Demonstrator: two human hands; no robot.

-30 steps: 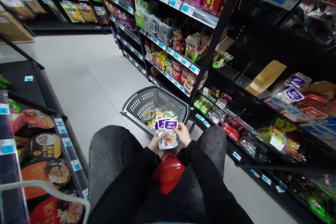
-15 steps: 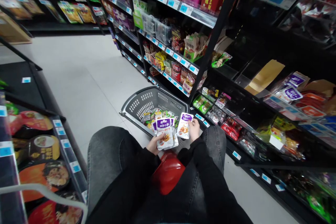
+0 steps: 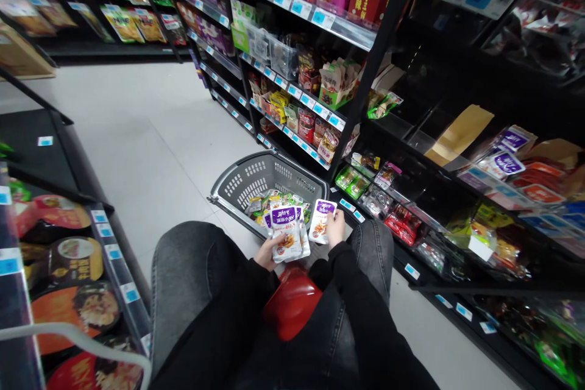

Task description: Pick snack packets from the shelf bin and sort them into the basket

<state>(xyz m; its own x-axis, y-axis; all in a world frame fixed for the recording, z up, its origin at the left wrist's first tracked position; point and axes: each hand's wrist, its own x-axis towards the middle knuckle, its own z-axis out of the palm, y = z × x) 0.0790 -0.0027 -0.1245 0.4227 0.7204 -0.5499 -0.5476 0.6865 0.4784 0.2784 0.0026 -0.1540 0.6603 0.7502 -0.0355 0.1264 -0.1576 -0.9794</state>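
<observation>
My left hand (image 3: 270,250) is closed on several white-and-purple snack pouches (image 3: 285,231), fanned a little one behind another. In my right hand (image 3: 337,226) is a single snack pouch (image 3: 319,219) of the same look, pinched at its right edge. Both hands are over the near side of a grey shopping basket (image 3: 237,172) on the floor between my knees. Inside the basket lie several small colourful snack packets (image 3: 280,200), partly hidden behind the pouches.
A red seat (image 3: 295,303) is between my thighs. Shelves with snack boxes (image 3: 340,88) rise behind the basket. On the right are racks with loose packets (image 3: 402,223) and an open cardboard box (image 3: 459,134). Bowl noodles (image 3: 75,256) line a low shelf at left. Pale floor (image 3: 132,122) stretches beyond.
The single pouch in my right hand has dipped and tilted slightly. My left hand and its pouches have barely moved.
</observation>
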